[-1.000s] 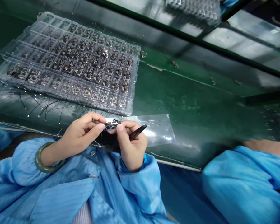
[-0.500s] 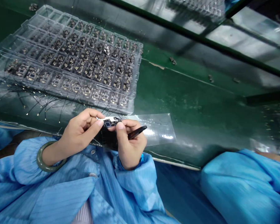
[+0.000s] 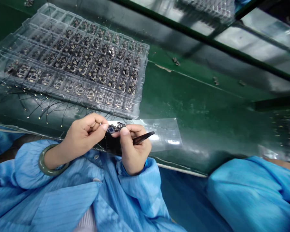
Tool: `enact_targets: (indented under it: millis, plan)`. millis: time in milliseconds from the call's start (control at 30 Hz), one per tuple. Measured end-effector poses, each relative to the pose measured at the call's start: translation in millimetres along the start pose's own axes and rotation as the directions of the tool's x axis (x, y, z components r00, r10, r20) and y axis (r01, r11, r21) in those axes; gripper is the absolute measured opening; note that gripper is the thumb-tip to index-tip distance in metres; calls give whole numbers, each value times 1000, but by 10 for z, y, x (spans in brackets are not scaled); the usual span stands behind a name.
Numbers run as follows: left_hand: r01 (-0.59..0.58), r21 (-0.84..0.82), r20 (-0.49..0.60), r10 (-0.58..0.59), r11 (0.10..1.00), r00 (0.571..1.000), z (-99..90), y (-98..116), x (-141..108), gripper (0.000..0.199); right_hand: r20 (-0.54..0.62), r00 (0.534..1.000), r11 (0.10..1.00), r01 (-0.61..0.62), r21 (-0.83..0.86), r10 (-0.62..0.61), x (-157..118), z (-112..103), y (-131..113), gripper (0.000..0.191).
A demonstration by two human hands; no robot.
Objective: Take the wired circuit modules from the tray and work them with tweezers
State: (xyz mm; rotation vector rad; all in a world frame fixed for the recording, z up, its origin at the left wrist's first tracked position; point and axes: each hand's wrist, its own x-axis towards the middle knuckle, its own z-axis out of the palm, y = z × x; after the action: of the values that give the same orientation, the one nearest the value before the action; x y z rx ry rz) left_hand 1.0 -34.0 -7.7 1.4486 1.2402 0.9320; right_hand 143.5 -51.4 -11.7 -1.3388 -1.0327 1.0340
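A small black circuit board with a bluish square chip is held up between my two hands, just above the table's front edge. My left hand pinches the board's left end between thumb and forefinger; a green bangle circles that wrist. The right end is gripped by the thumb and fingers of my right hand. Tucked in the same hand is a slim dark tool, its tapered end sticking out to the right; its other end is hidden by the fingers. Beneath my hands lies a clear plastic sheet.
Stacked clear trays with rows of circuit boards cover the back left of the green table. Thin black wires spread along their front. Loose small parts lie farther back. Another person's blue sleeve is at the right.
My fingers have shifted slightly on the circuit board, and the board has turned a little. The dark tool's free end has moved slightly right. Both hands keep their hold.
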Motion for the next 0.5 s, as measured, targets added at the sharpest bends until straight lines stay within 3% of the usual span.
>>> enact_targets:
  millis: [233, 500]
  plan:
    - [30, -166, 82, -17, 986, 996, 14, 46, 2, 14, -33, 999, 986, -34, 164, 40, 18, -12, 93, 20]
    - [88, -302, 85, -65, 949, 994, 48, -14, 6, 13, -40, 997, 986, -62, 156, 69, 16, -15, 102, 22]
